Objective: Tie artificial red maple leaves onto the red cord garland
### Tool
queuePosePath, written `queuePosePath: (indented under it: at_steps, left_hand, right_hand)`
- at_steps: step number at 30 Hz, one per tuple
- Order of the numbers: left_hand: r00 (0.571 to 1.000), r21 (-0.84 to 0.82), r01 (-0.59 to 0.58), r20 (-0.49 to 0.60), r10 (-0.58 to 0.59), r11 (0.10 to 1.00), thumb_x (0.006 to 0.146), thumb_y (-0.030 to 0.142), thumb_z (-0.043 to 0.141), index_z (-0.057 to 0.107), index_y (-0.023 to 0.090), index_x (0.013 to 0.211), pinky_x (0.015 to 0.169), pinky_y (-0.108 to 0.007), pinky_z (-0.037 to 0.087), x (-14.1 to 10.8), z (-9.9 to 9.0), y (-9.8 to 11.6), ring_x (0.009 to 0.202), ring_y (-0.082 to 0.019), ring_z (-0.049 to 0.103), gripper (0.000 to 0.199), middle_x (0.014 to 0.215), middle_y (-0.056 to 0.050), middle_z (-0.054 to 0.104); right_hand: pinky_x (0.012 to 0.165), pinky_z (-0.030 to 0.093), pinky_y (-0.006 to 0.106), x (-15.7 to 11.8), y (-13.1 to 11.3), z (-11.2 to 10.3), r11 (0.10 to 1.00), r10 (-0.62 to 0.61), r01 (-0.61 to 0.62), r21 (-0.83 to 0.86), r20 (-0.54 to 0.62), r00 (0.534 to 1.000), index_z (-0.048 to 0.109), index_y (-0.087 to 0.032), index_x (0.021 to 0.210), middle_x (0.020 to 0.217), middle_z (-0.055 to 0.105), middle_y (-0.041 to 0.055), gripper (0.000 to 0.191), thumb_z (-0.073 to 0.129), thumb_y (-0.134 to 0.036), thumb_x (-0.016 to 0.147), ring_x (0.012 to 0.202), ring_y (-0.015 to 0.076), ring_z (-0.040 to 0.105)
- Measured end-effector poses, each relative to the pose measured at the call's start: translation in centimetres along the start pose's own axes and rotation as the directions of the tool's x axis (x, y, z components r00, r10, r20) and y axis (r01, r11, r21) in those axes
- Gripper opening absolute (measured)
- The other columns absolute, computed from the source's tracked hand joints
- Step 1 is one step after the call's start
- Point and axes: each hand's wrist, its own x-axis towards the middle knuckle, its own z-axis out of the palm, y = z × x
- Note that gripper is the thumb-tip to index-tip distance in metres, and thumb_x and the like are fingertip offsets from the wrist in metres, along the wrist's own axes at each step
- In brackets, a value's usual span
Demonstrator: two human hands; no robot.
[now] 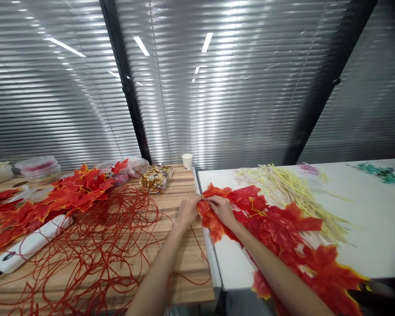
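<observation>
Wooden table (191, 184) is standing left, white table (371, 224) right. My left hand (187, 211) and right hand (223, 210) are pinching the near-white-edge end of the red leaf cluster (279, 226), seemingly part-joined; leaf pile (77, 188) and cord tangle (110, 213) are remaining left.

my single view comes from a camera worn on my head, looking forward and down along my forearms (164, 259), which enter from the bottom edge. my left hand (186, 211) and right hand (222, 210) sit a little below mid-frame, fairly near. the wide view takes in the wood-topped counter (181, 186) on the left and the white counter (375, 228) on the right, while the blinds (210, 101) farther ahead fill the upper half.
</observation>
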Motion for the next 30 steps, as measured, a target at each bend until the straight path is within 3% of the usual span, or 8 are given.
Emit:
queuePosePath:
  at_steps: [11,30]
  left_hand:
    - [0.999,0.026,-0.047,0.004,0.047,0.999,0.08,0.013,0.048,0.064,0.023,0.097,0.069,-0.024,0.04,-0.01,0.12,-0.17,0.083,-0.017,0.057,0.025,0.088,-0.002,0.065]
    - [0.999,0.084,0.006,0.035,-0.009,0.996,0.081,0.015,0.047,0.063,0.022,0.096,0.066,-0.023,0.039,-0.02,-0.14,0.23,0.081,-0.016,0.058,0.024,0.088,-0.003,0.066]
  right_hand:
    - [0.07,0.051,0.032,-0.09,0.39,0.21,1.0,0.007,-0.007,-0.023,0.012,1.0,0.069,-0.018,0.083,0.081,0.071,0.0051,0.023,0.05,-0.008,0.077,0.072,0.0189,0.065]
    - [0.075,0.05,0.033,-0.04,-0.02,0.09,0.999,0.053,-0.053,-0.005,0.044,0.998,0.068,-0.017,0.086,0.086,0.07,0.006,0.028,0.047,-0.003,0.072,0.077,0.0183,0.064]
